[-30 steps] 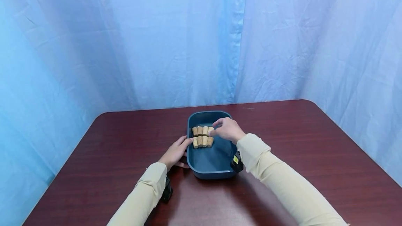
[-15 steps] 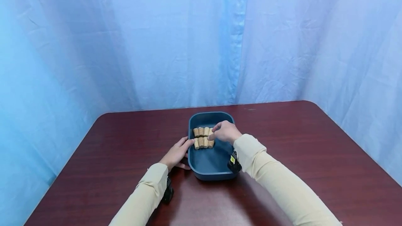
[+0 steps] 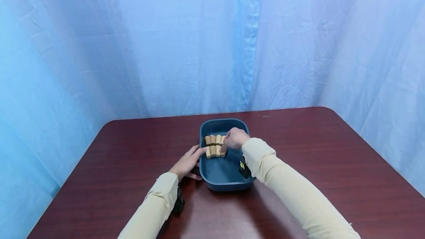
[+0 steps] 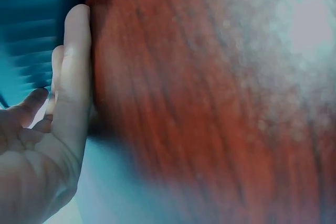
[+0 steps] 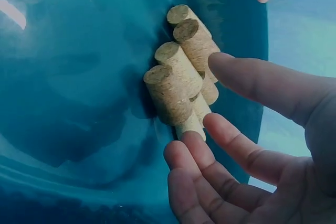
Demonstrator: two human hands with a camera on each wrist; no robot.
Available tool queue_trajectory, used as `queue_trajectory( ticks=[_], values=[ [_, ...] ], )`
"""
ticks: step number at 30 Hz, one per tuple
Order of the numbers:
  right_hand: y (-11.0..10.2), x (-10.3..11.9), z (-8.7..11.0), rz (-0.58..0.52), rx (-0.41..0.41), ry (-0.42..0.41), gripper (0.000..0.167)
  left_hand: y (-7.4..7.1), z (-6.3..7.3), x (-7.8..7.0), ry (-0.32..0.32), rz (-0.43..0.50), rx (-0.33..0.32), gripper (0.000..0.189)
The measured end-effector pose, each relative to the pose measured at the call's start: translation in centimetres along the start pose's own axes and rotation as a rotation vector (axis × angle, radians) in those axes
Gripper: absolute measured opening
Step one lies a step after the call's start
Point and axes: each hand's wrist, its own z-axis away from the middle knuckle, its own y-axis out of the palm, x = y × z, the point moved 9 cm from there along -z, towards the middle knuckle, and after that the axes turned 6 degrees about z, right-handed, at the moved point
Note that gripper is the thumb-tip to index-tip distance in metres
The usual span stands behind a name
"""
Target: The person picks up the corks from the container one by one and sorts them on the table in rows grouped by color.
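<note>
Two rows of tapered corks lie side by side in a dark blue bin (image 3: 227, 184). The far row of corks (image 3: 213, 140) and the near row of corks (image 3: 213, 151) sit by its left wall. My right hand (image 3: 236, 138) reaches over their right end and covers part of it. In the right wrist view, the thumb (image 5: 239, 77) and fingertips stand apart, right at the corks (image 5: 169, 95). My left hand (image 3: 186, 162) rests against the bin's left side, thumb at the rim. Its fingers (image 4: 76, 61) lie straight along the outer wall, low by the table.
The bin stands on a dark red wood-grain table (image 3: 139, 143). Light blue curtains (image 3: 186, 47) hang behind and on both sides. A black wrist device (image 3: 245, 168) on the right arm hangs over the bin's right part.
My right hand has moved slightly left and toward the near row, its fingers now lower over the right-end corks. The left hand keeps its place at the bin's side.
</note>
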Motion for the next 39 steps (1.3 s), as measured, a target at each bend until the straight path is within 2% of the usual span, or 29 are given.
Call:
queue_trajectory(
  ticks=[2, 9, 17, 23, 30, 39],
  values=[
    [0.2, -0.1, -0.2, 0.02, 0.012, 0.008, 0.05, 0.0, 0.1, -0.1, 0.001, 0.001, 0.003, 0.069],
    [0.5, -0.5, -1.0, 0.1, 0.027, 0.049, 0.022, 0.0, 0.4, -0.1, 0.005, 0.001, 0.002, 0.07],
    [0.6, -0.8, -1.4, 0.107, 0.0, 0.072, 0.016, -0.1, -0.1, 0.2, -0.008, -0.002, 0.001, 0.069],
    [0.9, -1.4, -1.6, 0.106, 0.009, 0.116, 0.014, 0.0, 0.0, 0.3, -0.009, -0.016, 0.006, 0.069],
    [1.2, -1.3, -1.6, 0.151, 0.012, 0.08, 0.016, 0.2, 0.4, 0.0, -0.005, -0.028, 0.005, 0.071],
    [1.5, -1.3, -1.8, 0.185, -0.008, 0.076, 0.021, 0.2, 0.4, -0.1, -0.003, -0.034, 0.01, 0.071]
  ],
)
